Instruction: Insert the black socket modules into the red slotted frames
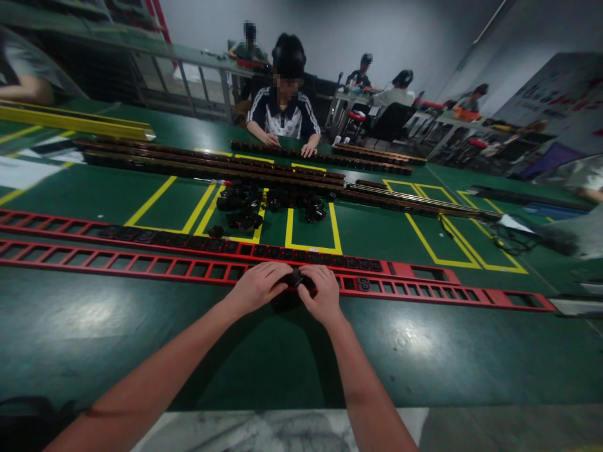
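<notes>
My left hand (261,285) and my right hand (323,292) meet above the nearer red slotted strip (492,297). Between their fingertips they pinch a small black part, apparently a socket module (296,277), largely covered by the fingers. Whether this part touches the strip I cannot tell. To the right of my right hand, a black socket (363,284) sits in one opening of that strip. Just behind lies a second red strip (400,270), with a row of black sockets in its openings. A pile of loose black modules (240,198) lies farther back.
Long dark rails (211,164) cross the green table (141,333) beyond the pile. Yellow tape (336,229) marks rectangles on it. A yellow rail (75,119) lies at far left, a black cable (513,242) at right. Across the table, a person (285,107) works at dark strips.
</notes>
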The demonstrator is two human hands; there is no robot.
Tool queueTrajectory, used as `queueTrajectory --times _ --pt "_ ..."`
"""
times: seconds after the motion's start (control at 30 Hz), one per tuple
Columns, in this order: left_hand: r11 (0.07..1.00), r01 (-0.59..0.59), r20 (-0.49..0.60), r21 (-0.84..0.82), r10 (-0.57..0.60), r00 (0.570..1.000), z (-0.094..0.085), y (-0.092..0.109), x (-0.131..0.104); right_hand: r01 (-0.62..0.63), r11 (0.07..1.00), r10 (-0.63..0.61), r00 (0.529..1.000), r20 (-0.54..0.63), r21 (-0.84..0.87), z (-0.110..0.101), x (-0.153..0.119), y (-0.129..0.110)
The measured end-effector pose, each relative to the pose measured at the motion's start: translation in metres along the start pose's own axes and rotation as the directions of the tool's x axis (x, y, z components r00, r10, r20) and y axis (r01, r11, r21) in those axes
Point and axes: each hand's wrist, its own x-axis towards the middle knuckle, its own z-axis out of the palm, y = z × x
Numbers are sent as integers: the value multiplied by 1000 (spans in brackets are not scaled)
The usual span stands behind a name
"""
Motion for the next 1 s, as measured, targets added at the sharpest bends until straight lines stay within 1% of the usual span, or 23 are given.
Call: queueTrajectory --times 0.07,0.13,0.23,0.3,0.37,0.47,0.6,0.77,0.87,1.0 --pt "999 20 22 43 -21 1000 1 1 1 -23 999 24 999 -36 37 0 0 -1" --pt "998 5 25 60 -6 1000 3 2 1 -29 999 29 999 -25 16 0 0 -3" --pt "998 -13 -31 56 15 999 6 2 0 -19 998 21 999 34 -58 1 0 -3" --pt "998 -1 -72 62 5 997 7 2 0 -19 997 23 998 53 -79 1 1 -3" --pt "998 -2 -90 69 9 996 7 1 0 -24 996 29 998 63 -83 1 1 -1" --pt "996 -30 -113 79 39 993 6 2 0 -23 997 27 998 58 -73 1 2 2" --pt "995 -44 -148 94 58 987 6 2 0 0 999 0 1000 18 -38 2 2 4" --pt "996 -37 -141 82 48 989 6 4 0 -12 1000 12 1000 -6 13 3 0 4" --pt "997 -30 -141 66 39 989 6 5 0 -23 1000 23 1000 -1 9 2 -2 4" --pt "996 -47 -150 78 58 987 7 6 -1 -18 999 18 1000 1 31 -2 -4 2"
